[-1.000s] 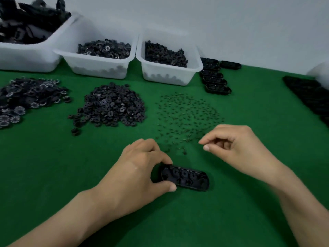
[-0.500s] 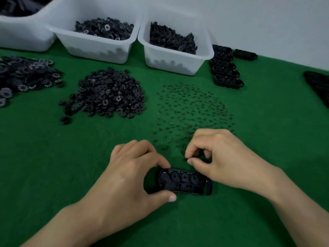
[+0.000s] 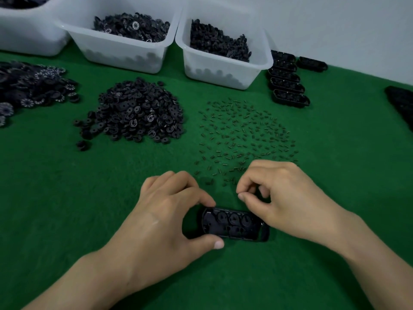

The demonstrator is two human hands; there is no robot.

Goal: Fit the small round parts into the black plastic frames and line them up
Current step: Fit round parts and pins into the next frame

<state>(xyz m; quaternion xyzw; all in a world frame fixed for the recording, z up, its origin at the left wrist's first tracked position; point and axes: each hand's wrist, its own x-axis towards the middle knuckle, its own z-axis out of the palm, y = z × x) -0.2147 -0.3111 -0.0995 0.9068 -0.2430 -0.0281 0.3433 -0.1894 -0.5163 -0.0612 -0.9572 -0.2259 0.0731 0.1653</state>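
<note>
Your left hand grips the frame at its left end; your right hand pinches just above it, on what I cannot tell.

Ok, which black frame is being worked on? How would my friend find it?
Look at the near part of the green table. A black frame lies between the left hand and right hand. Unlike the frames lined up by the white tub, it sits alone.

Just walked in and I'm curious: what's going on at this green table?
A person is assembling by hand. The left hand grips a black frame with round parts seated in it. The right hand is over it, fingertips pinched; what they hold is too small to see. More frames sit lined up behind.
</note>
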